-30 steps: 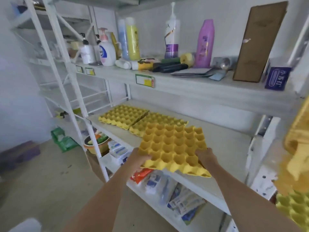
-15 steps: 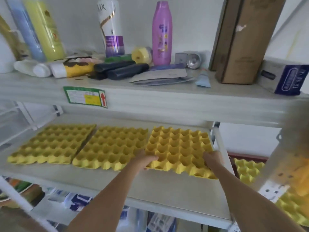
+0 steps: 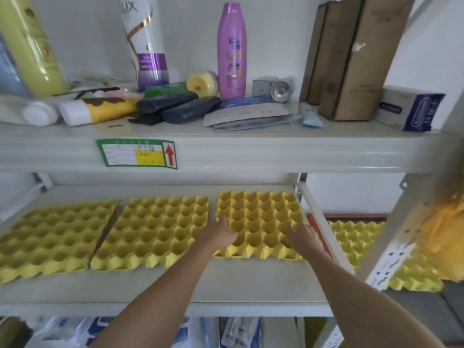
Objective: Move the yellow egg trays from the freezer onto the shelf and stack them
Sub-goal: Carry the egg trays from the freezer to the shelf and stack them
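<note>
Three yellow egg trays lie flat, side by side and unstacked, on the grey middle shelf (image 3: 251,280): the left tray (image 3: 52,237), the middle tray (image 3: 155,229) and the right tray (image 3: 261,219). My left hand (image 3: 221,233) grips the right tray's front left edge, thumb along the side. On the same tray's front right part sits my right hand (image 3: 305,237), fingers on the cups. More yellow trays (image 3: 356,237) lie lower down to the right, beyond the shelf's post.
The upper shelf (image 3: 251,151) overhangs close above, carrying bottles, tubes, a purple bottle (image 3: 231,49), brown boxes (image 3: 351,59) and a tissue pack (image 3: 409,109). A white upright post (image 3: 391,249) stands at the right. Packaged goods fill the shelf below. A blurred yellow object (image 3: 447,222) hangs at the right edge.
The tray in my hands went from held in the air in front of the shelf to lying flat on it, pushed back beside the middle tray. The view moved closer.
</note>
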